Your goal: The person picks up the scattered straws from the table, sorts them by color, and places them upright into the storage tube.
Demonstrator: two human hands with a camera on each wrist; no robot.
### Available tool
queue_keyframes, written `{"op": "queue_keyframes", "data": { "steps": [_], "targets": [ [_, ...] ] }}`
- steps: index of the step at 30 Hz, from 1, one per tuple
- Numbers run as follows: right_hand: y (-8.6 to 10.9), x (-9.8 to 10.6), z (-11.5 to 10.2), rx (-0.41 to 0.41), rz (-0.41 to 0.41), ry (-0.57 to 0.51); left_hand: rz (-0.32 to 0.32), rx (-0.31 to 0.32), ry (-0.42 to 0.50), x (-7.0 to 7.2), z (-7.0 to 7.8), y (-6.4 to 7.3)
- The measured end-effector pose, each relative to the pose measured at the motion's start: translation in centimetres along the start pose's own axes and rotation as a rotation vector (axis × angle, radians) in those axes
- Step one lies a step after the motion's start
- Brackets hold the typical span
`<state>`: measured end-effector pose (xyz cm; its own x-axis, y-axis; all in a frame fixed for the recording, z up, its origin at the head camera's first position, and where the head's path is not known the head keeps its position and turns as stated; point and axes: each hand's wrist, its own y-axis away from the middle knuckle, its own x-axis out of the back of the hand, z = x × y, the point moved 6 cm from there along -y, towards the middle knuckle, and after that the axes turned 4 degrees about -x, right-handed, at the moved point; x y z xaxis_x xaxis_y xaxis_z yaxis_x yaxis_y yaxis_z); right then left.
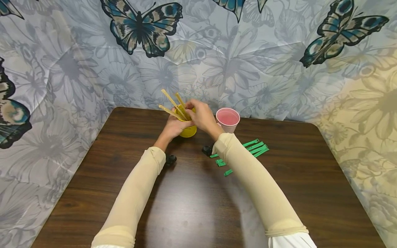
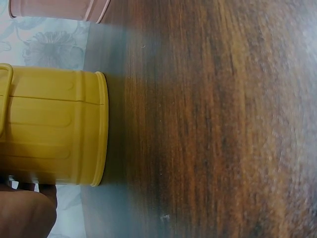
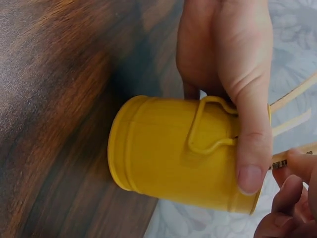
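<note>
A small yellow metal pail (image 1: 188, 132) with a wire side handle stands at the back of the table. My left hand (image 1: 173, 128) holds it near the rim, thumb (image 3: 251, 148) across the near side and fingers behind. Several long, narrow yellow stick packets (image 1: 169, 97) lean out of its mouth, fanned leftward and back. Over the rim, my right hand (image 1: 201, 115) pinches a stick packet with dark print (image 3: 280, 162) between thumb and fingers. That packet's lower end is hidden by the pail.
A pink pail (image 1: 227, 119) stands just right of the yellow one. Several green stick packets (image 1: 258, 148) lie on the dark wood table (image 1: 310, 179), partly under my right forearm. A butterfly-patterned cloth (image 1: 229, 65) hangs directly behind the table's back edge.
</note>
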<state>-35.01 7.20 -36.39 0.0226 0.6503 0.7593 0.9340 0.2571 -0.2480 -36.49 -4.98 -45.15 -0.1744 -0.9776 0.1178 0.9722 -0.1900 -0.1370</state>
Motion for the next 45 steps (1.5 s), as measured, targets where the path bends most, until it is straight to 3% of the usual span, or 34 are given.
{"op": "queue_keyframes", "data": {
  "steps": [5,10,15,20,27,34,40,45],
  "targets": [
    [0.1,0.3,0.2,-0.003,0.018,-0.033,0.010,0.004,-0.021,-0.1,0.0,-0.1],
    [0.4,0.6,0.3,-0.014,0.014,-0.043,-0.006,-0.010,0.022,-0.4,0.2,-0.3],
    [1.1,1.4,0.0,-0.002,-0.012,-0.031,-0.026,-0.050,0.101,-0.7,1.6,0.1],
    [2.0,2.9,-0.3,0.061,-0.008,-0.021,-0.026,-0.026,0.104,-0.5,2.6,0.7],
    [4.9,4.3,0.6,0.131,-0.079,0.022,-0.024,0.050,0.030,-0.3,2.9,2.0],
    [8.3,5.2,2.6,0.157,-0.145,0.099,0.086,0.022,-0.080,0.6,0.1,2.1],
    [10.6,5.6,5.1,0.117,-0.206,0.134,0.103,0.129,-0.206,1.5,0.2,4.2],
    [12.6,5.6,7.0,0.087,-0.244,0.111,0.133,0.106,-0.273,1.3,1.1,6.3]
  ]
}}
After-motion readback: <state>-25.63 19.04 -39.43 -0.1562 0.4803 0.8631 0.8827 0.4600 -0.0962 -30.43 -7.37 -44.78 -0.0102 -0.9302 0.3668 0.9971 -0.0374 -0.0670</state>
